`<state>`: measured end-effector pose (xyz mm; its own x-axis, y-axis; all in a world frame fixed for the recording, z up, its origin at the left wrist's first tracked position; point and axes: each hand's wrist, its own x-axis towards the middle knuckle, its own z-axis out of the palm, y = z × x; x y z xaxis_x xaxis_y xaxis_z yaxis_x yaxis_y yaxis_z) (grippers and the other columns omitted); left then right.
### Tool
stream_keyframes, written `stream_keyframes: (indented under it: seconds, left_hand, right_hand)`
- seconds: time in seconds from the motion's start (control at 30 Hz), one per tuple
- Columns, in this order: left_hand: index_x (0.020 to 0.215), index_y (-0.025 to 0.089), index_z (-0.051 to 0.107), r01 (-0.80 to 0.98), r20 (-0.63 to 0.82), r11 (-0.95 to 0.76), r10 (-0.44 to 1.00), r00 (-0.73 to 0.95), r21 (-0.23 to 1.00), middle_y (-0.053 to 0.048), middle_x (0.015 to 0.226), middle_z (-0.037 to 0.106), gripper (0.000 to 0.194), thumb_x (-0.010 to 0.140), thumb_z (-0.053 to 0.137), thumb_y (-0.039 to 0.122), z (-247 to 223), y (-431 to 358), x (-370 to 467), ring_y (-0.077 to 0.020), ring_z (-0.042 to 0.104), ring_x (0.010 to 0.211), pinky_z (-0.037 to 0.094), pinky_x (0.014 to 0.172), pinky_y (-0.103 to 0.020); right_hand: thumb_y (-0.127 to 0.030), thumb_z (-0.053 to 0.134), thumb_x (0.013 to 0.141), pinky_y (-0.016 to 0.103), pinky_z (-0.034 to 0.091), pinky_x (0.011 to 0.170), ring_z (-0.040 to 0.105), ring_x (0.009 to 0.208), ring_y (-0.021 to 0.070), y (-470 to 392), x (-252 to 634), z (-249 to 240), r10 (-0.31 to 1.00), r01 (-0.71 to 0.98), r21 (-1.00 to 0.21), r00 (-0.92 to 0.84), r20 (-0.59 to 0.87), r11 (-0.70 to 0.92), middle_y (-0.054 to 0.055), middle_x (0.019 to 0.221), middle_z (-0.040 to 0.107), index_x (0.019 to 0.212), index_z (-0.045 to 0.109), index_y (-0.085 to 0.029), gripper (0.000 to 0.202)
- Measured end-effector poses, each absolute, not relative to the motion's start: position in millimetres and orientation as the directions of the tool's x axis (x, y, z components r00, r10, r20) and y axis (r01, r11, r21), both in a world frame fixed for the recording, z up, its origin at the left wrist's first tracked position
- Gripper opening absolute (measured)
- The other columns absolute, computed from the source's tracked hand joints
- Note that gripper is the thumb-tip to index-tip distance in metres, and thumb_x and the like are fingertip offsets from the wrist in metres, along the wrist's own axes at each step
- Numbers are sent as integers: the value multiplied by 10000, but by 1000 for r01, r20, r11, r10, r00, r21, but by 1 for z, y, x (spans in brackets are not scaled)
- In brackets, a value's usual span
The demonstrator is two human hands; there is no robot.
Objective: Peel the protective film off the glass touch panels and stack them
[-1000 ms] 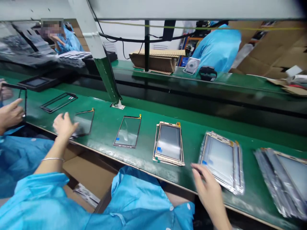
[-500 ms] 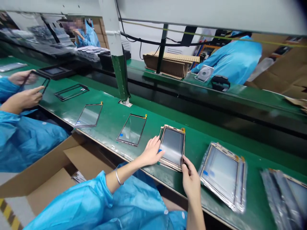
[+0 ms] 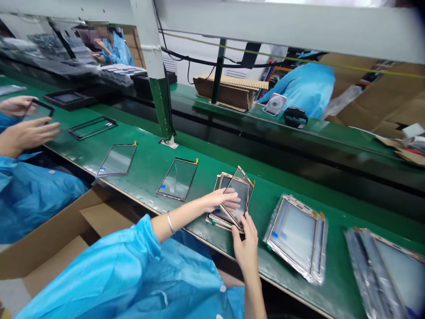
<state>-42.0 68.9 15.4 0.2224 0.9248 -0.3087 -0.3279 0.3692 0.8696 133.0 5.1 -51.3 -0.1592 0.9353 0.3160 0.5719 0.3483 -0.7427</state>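
Observation:
A thin framed glass panel [image 3: 246, 180] stands turned and tilted above a stack of framed panels [image 3: 217, 218] on the green bench. My left hand [image 3: 223, 200] holds its left edge, with the fingers stretched across it and partly seen through the glass. At its lower right corner, my right hand [image 3: 246, 237] grips the edge between thumb and fingers. To the left lie a single glass panel [image 3: 178, 179] with a blue tab and another like it [image 3: 117, 159].
Film-wrapped panels [image 3: 295, 237] lie right of my hands, with more wrapped panels [image 3: 395, 266] beyond. A co-worker's hands [image 3: 28, 130] hold a dark frame at the left. A post [image 3: 161, 97] rises behind the bench, and an open cardboard box [image 3: 63, 221] sits below its front edge.
The top panel, flat on the stack before, is now turned and tilted up from it. My left hand has moved right, over the panel. The view has shifted slightly.

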Motion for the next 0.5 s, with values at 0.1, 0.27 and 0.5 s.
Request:
stream_keyframes:
  seconds: [0.1,0.27,0.5]
  left_hand:
    - [1193,109,512,-361,-368,488,860,353,795,-234,1089,680,572,719,755,319,22,76,-49,-328,698,946,524,834,-521]
    - [1315,200,479,-403,-320,561,789,524,723,-175,1281,610,559,802,689,268,31,17,-73,-295,638,1111,514,899,-450]
    - [1307,214,489,-385,-283,614,717,637,689,-176,1313,592,504,844,667,299,29,-52,-87,-296,616,1148,532,863,-399]
  right_hand:
    - [-532,457,898,567,284,1078,352,1355,329,-2,135,-39,955,514,-805,-138,263,296,194,1437,439,1258,570,-145,540]
    - [-580,472,889,434,500,853,625,1063,277,2,147,-5,999,103,-995,32,7,4,176,1212,629,1198,559,-168,522]
    - [-741,551,739,264,418,452,589,515,175,46,165,45,954,-66,-971,-215,-209,-228,83,606,675,756,644,-163,586]
